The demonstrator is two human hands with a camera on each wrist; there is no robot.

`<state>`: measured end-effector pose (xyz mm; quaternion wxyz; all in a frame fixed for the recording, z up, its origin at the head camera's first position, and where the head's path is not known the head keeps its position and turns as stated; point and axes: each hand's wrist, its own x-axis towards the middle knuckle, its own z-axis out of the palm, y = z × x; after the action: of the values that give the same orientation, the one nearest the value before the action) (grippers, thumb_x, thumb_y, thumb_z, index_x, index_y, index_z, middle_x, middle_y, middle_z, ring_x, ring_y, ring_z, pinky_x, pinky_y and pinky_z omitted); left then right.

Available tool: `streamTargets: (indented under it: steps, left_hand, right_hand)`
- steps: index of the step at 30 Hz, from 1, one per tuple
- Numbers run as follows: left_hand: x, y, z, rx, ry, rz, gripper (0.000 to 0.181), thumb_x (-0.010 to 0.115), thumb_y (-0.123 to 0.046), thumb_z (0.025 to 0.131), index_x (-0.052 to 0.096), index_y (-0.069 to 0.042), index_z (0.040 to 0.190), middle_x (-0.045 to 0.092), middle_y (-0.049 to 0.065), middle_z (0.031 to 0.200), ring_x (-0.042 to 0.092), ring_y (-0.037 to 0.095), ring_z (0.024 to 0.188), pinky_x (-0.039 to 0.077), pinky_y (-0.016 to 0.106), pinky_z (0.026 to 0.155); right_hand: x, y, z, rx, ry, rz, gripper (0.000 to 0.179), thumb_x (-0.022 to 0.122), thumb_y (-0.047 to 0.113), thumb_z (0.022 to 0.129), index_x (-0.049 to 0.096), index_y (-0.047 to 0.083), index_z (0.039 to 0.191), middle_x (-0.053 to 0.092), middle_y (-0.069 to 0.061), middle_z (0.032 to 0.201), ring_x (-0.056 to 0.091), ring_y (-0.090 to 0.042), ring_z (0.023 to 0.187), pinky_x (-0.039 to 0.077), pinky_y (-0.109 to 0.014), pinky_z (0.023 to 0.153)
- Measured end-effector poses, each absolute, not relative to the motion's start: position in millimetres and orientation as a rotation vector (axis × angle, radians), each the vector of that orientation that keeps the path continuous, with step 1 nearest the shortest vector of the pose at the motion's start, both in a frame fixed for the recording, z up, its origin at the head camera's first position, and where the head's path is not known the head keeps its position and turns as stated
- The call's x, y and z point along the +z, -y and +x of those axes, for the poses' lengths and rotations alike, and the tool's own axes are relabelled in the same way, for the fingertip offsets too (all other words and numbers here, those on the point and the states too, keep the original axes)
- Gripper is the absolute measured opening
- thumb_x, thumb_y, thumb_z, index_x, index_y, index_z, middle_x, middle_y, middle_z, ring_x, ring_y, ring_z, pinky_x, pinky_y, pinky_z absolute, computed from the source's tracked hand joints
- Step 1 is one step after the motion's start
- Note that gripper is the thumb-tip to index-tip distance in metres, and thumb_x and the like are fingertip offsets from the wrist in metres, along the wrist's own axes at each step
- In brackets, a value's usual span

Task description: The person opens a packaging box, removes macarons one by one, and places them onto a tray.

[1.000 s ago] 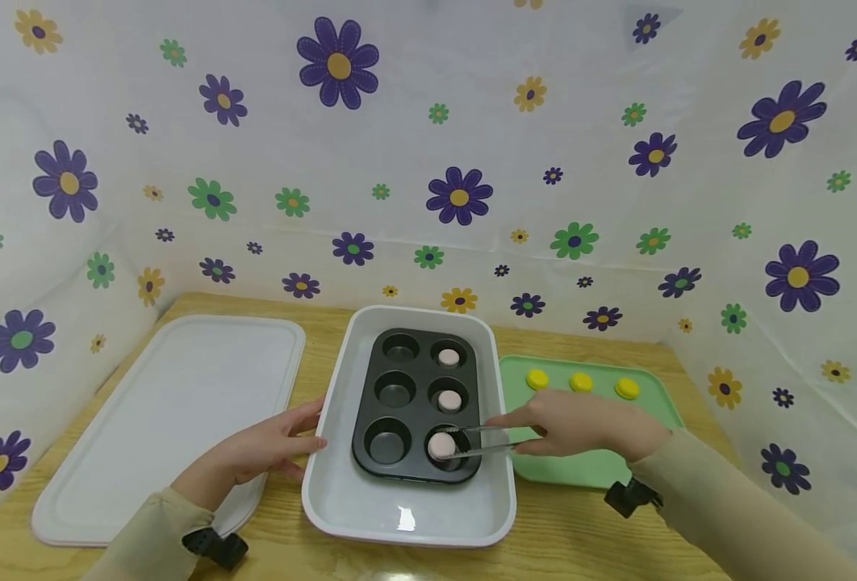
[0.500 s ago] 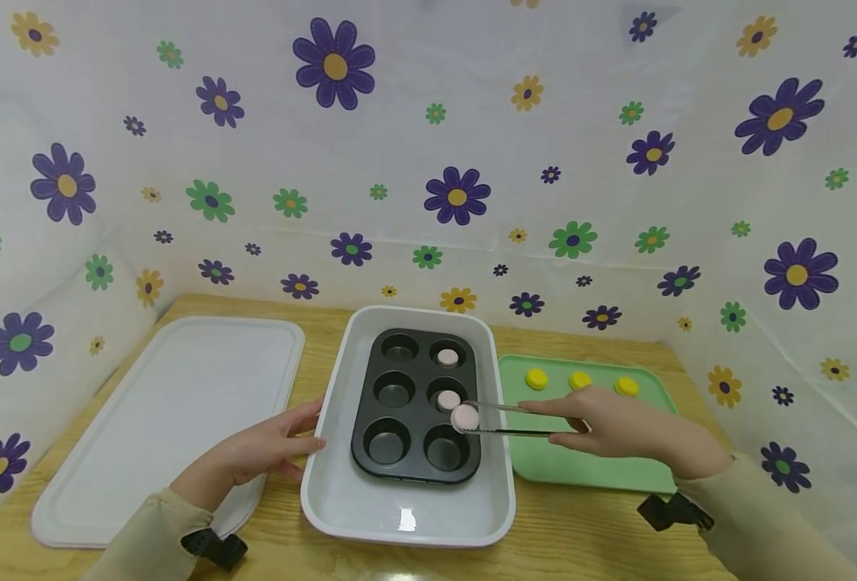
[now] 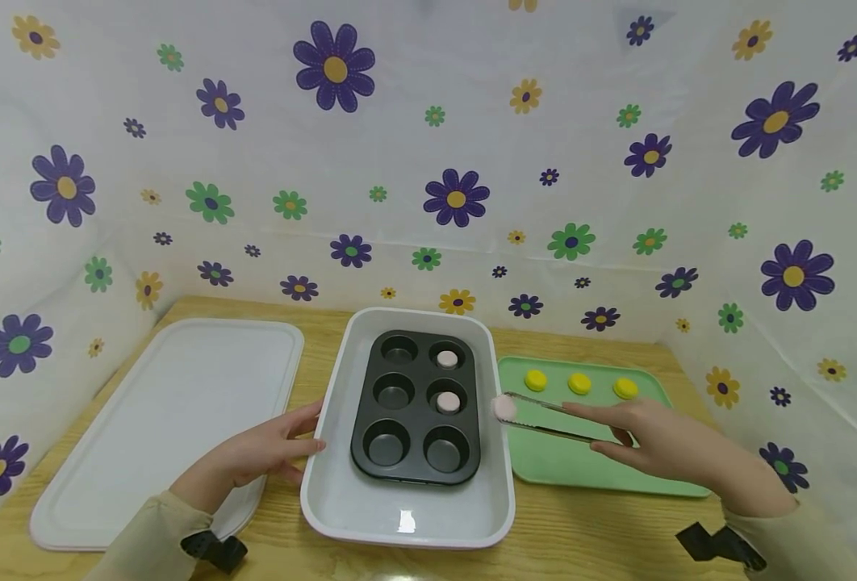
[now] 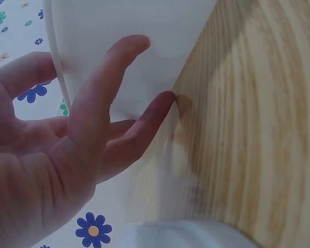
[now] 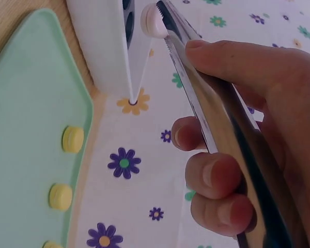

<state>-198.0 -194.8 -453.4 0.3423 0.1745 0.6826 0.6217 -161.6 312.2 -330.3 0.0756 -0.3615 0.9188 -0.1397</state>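
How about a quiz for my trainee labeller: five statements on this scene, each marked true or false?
1. Silver metal tongs in the right hand grip a round pale-pink macaron. True.
2. The black six-cup muffin pan is full. False: it holds only two pink macarons.
3. The left hand touches the white rectangular tub. True.
4. Three round yellow macarons lie on the pale-green rectangular tray. True.
5. The flat white tray lies right of the tub. False: left.
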Motion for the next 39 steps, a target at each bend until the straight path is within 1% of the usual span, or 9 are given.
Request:
streamTargets:
  steps: [3,5,9,13,16,23,28,35,39]
  left_hand:
    - [-453.2,195.2,-198.1,1.615,-1.776,0.45,0.079,0.052,-0.014,0.102,-0.002,-0.01,0.16,0.009,0.032,0.161,0.057,0.031,0.122,0.061,0.045,0.08]
    - [-452.8,195.6,-198.4,1.614,-1.781,0.445,0.079,0.052,-0.014,0.102,-0.002,-0.01,0.16,0.009,0.033,0.161,0.058,0.031,0.12,0.061,0.044,0.08]
    - [-452.3,196.3,-198.9,1.611,-1.791,0.435,0.078,0.052,-0.013,0.102,-0.001,-0.009,0.16,0.011,0.034,0.16,0.06,0.03,0.117,0.062,0.044,0.079]
    - [-453.1,196.6,-199.2,1.607,-1.792,0.431,0.078,0.052,-0.014,0.102,-0.001,-0.009,0.16,0.012,0.034,0.16,0.06,0.029,0.117,0.062,0.043,0.079]
    - [-453.6,197.3,-199.1,1.607,-1.79,0.43,0.078,0.052,-0.014,0.102,-0.001,-0.01,0.16,0.012,0.033,0.16,0.059,0.029,0.118,0.062,0.043,0.079]
    - [-454.2,195.7,-198.7,1.606,-1.778,0.455,0.077,0.051,-0.014,0.103,-0.001,-0.008,0.16,0.01,0.032,0.161,0.057,0.032,0.123,0.061,0.045,0.082]
    - [-454.5,195.5,-199.3,1.603,-1.783,0.461,0.077,0.051,-0.013,0.103,0.0,-0.008,0.159,0.011,0.032,0.16,0.057,0.032,0.121,0.061,0.044,0.081]
    - [-454.8,196.0,-199.3,1.604,-1.787,0.455,0.077,0.052,-0.014,0.103,0.0,-0.008,0.16,0.011,0.032,0.161,0.058,0.031,0.121,0.061,0.044,0.081]
    - [-455.0,195.8,-199.3,1.61,-1.784,0.454,0.077,0.052,-0.014,0.102,0.001,-0.009,0.16,0.011,0.031,0.161,0.058,0.031,0.122,0.061,0.045,0.081]
  right_hand:
    - [-335.0,-321.9,-157.4,-0.435,-2.785,-1.074,0.051,0.065,0.021,0.096,0.052,0.016,0.145,0.05,0.023,0.071,0.039,0.008,0.059,0.039,-0.015,0.051]
    - [-337.9,-328.3,-154.9,-0.436,-2.809,-1.058,0.051,0.066,0.02,0.096,0.052,0.016,0.145,0.047,0.023,0.069,0.037,0.008,0.058,0.037,-0.015,0.05]
    - [-344.3,-339.3,-151.0,-0.407,-2.854,-0.989,0.052,0.066,0.021,0.096,0.051,0.02,0.145,0.038,0.022,0.062,0.031,0.008,0.054,0.034,-0.015,0.047]
    - [-351.3,-349.6,-149.3,-0.402,-2.861,-0.961,0.051,0.066,0.022,0.096,0.052,0.02,0.145,0.035,0.022,0.058,0.027,0.008,0.052,0.032,-0.015,0.045]
    - [-355.8,-355.2,-149.7,-0.414,-2.851,-0.962,0.051,0.066,0.02,0.095,0.053,0.018,0.144,0.033,0.022,0.057,0.024,0.009,0.051,0.031,-0.014,0.045]
    - [-365.4,-365.8,-153.7,-0.411,-2.845,-0.896,0.05,0.066,0.019,0.095,0.054,0.016,0.143,0.03,0.021,0.058,0.023,0.008,0.052,0.029,-0.014,0.045]
    - [-373.9,-369.3,-156.8,-0.398,-2.862,-0.873,0.048,0.067,0.02,0.094,0.056,0.015,0.141,0.029,0.02,0.058,0.022,0.007,0.051,0.028,-0.014,0.045]
    - [-384.0,-371.4,-162.8,-0.418,-2.817,-0.78,0.048,0.065,0.026,0.096,0.056,0.013,0.141,0.034,0.019,0.06,0.028,0.005,0.054,0.03,-0.016,0.047]
    - [-388.5,-371.7,-167.1,-0.44,-2.791,-0.768,0.048,0.065,0.026,0.096,0.056,0.012,0.142,0.032,0.019,0.06,0.027,0.005,0.054,0.03,-0.017,0.048]
